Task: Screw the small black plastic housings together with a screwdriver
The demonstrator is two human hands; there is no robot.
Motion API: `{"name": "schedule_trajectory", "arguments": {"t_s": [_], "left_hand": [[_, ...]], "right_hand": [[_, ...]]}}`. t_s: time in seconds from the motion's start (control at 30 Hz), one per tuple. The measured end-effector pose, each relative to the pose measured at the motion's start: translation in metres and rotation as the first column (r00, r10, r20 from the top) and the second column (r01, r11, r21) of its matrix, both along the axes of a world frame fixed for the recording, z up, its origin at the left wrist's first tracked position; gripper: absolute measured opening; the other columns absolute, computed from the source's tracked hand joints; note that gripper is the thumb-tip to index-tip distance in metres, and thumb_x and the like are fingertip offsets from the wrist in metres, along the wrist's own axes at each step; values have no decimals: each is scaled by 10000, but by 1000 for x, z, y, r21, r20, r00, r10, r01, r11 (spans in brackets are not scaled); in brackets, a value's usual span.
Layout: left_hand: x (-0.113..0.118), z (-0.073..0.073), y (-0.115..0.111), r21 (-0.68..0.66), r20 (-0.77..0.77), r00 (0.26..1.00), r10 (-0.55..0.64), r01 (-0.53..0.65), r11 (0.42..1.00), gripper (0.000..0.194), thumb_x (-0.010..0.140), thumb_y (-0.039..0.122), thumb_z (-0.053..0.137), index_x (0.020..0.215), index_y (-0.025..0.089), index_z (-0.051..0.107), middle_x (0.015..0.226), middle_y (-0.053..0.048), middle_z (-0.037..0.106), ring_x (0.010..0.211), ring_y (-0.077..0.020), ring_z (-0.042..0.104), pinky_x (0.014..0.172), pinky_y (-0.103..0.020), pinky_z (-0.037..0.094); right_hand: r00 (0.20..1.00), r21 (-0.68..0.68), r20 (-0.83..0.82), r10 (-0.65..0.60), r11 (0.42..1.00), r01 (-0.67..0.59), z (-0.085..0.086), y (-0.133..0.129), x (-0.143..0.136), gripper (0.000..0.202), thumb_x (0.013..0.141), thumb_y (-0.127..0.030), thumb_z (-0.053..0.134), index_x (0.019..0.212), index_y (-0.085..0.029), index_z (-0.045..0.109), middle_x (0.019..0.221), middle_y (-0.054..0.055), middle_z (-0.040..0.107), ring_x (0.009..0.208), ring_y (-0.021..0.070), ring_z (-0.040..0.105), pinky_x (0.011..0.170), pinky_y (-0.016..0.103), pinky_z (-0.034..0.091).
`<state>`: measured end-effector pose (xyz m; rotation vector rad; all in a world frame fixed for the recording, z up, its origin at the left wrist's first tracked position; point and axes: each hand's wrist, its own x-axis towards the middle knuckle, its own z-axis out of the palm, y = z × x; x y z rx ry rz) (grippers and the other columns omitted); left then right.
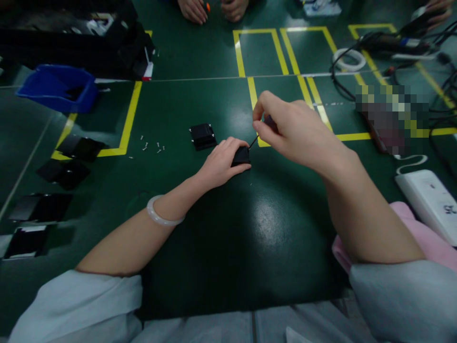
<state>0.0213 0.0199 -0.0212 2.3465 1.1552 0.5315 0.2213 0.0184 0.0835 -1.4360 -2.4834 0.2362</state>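
Note:
A small black box-shaped part (241, 156) lies on the green table, gripped between the thumb and fingers of my left hand (224, 162). My right hand (285, 128) is closed around the handle of a screwdriver (253, 141), whose thin dark shaft slants down to the part's right corner. The palm and fingers hide most of the handle. Just left of the part sits a second black part (203, 136) with silver screws at its corners. Several small loose screws (158, 145) are scattered further left.
Black parts (41, 208) stand in a row at the left, below a blue bin (59, 88). A white power strip (428, 205), pink cloth (410, 228) and cables (342, 85) are on the right. Another person's hands (194, 9) rest across the table.

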Motion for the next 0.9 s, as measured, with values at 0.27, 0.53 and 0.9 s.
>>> {"name": "schedule_trajectory", "arguments": {"t_s": [0.27,0.53,0.9], "left_hand": [[-2,-1,1,11,6,1000,-8,8,1000,395,909,365,675,1229,173,546,1208,-115,602,1125,-281,572,1008,-429,461],[-4,-3,2,10,18,1000,-6,6,1000,408,910,371,677,1235,160,551,1208,-124,604,1134,-287,572,1011,-434,460],[-4,-3,2,1,-6,1000,-4,4,1000,410,916,394,668,1241,174,548,1208,-119,603,1118,-286,564,984,-421,457]], "right_hand": [[999,20,-39,-32,999,33,-2,-1,-2,237,1024,-370,408,1127,-240,577,892,71,692,824,252,648,713,354,419],[999,22,-42,-11,1000,12,-6,4,0,222,1013,-356,415,1117,-222,559,886,57,674,775,227,625,678,341,394],[997,15,-82,10,1000,-9,-7,4,3,238,999,-302,400,1176,-208,527,883,56,670,768,235,643,674,354,413]]}}
